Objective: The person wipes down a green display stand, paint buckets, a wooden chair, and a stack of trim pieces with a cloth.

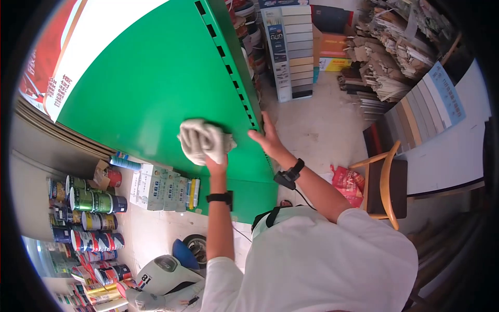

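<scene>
A large green panel [156, 78] with a slotted right edge stands in front of me. My left hand [216, 165] presses a crumpled grey-beige cloth [200, 139] against the panel's lower middle, and the cloth covers most of the fingers. At the panel's right edge my right hand [266, 138] rests with its fingers spread and nothing in it. Each wrist carries a black band.
Paint cans [88, 208] are stacked at the lower left, beside a row of small boxes [161, 187]. A wooden chair [384, 182] and a red bag [348, 182] stand on the right. A colour-sample rack [291, 47] and stacked trim strips [390, 57] are behind. A white scooter [166, 275] is below.
</scene>
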A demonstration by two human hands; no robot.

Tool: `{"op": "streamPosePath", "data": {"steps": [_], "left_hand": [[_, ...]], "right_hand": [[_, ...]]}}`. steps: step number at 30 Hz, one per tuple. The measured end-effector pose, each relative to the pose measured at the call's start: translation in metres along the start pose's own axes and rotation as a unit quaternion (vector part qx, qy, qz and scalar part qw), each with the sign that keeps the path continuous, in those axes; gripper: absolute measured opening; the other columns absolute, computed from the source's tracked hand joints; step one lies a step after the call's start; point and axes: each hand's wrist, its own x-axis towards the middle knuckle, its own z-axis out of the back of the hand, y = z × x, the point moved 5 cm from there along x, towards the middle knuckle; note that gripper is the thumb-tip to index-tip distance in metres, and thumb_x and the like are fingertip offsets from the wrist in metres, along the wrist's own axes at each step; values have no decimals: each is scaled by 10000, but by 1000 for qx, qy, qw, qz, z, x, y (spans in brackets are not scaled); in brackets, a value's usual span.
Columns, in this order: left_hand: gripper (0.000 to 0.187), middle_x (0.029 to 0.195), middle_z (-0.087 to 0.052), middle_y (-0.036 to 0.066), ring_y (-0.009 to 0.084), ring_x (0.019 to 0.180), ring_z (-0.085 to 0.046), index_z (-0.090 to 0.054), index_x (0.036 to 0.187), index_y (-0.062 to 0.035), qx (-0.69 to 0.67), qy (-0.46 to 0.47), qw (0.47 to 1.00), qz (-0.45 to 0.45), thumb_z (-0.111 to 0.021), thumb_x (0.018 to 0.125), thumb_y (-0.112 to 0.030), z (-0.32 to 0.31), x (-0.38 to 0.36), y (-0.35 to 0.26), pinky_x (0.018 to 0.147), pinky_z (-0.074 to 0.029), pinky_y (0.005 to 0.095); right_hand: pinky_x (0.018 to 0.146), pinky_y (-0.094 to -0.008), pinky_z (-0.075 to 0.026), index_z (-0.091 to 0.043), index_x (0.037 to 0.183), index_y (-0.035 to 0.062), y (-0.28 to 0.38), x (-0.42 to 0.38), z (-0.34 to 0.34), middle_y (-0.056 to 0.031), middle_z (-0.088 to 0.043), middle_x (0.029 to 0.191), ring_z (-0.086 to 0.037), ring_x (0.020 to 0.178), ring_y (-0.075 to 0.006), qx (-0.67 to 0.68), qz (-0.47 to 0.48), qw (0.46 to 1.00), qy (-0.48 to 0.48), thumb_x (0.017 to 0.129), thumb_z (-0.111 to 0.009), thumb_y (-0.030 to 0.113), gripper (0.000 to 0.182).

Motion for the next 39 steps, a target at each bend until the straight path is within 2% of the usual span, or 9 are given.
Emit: {"op": "streamPosePath", "data": {"steps": [4,11,15,17,19,22,32,36,39], "left_hand": [[504,1353,-453,188,297,1179,-458,-390,1390,56,-79,-70,945,311,-565,964,-150,-11,-92,125,1041,-373,407],[444,1317,-496,207,297,1142,-515,-407,1342,89,3,-28,986,167,-516,953,-94,-15,-73,86,1017,-414,408],[428,1162,-542,185,254,996,-554,-469,1288,65,-155,37,959,233,-542,870,5,5,9,0,880,-472,375],[491,1178,-530,208,298,1052,-535,-477,1307,52,49,44,995,-75,-611,847,-52,18,43,-46,933,-439,411],[517,1190,-553,206,339,1094,-532,-492,1324,24,127,14,970,-204,-640,843,-92,12,46,-61,1000,-384,470],[540,1378,-496,218,429,1297,-432,-509,1333,-4,69,48,986,-142,-675,838,-144,-11,4,-44,1123,-243,572],[642,1150,-594,227,431,1104,-569,-459,1350,-72,74,345,910,218,-656,740,-36,-29,-212,101,960,-456,449],[667,1169,-597,242,432,1155,-572,-434,1389,-57,-35,262,963,58,-594,743,1,-33,-197,105,946,-479,451],[504,1160,-587,267,440,1059,-581,-495,1237,53,-32,203,947,248,-640,791,-135,-30,-135,96,965,-444,477]], "right_hand": [[1066,-363,-321,-373,1351,-3,-10,3,4,-146,-469,1299,-423,1244,-232,74,4,995,65,904,-610,342,612],[1128,-314,-247,-387,1418,-29,-61,5,13,-126,-435,1433,-386,1332,-188,153,-48,987,3,1049,-380,358,534],[1214,-350,-15,-72,1505,-120,-32,4,11,-212,-71,1615,-16,1510,-244,150,-85,980,96,1056,-261,494,784],[1214,-349,-16,-72,1501,-128,-33,5,9,-212,-59,1617,-11,1511,-242,157,-91,979,89,1055,-270,489,786],[1214,-349,-20,-78,1504,-122,-34,5,8,-207,-76,1616,-26,1511,-241,158,-93,979,92,1055,-275,487,782],[1214,-348,-36,-101,1510,-107,-36,6,8,-194,-112,1613,-62,1507,-236,171,-84,977,98,1054,-283,487,770],[1136,-296,-222,-416,1421,-14,-8,2,5,-96,-450,1437,-353,1362,-178,136,-31,990,25,1063,-336,379,537],[1136,-319,-235,-402,1435,-17,7,-1,3,-127,-440,1463,-358,1377,-211,86,-28,996,2,1064,-333,383,550],[1095,-346,-303,-450,1371,-18,7,-2,1,-151,-503,1381,-435,1313,-244,-24,-17,999,-35,1068,-315,395,531]]}}
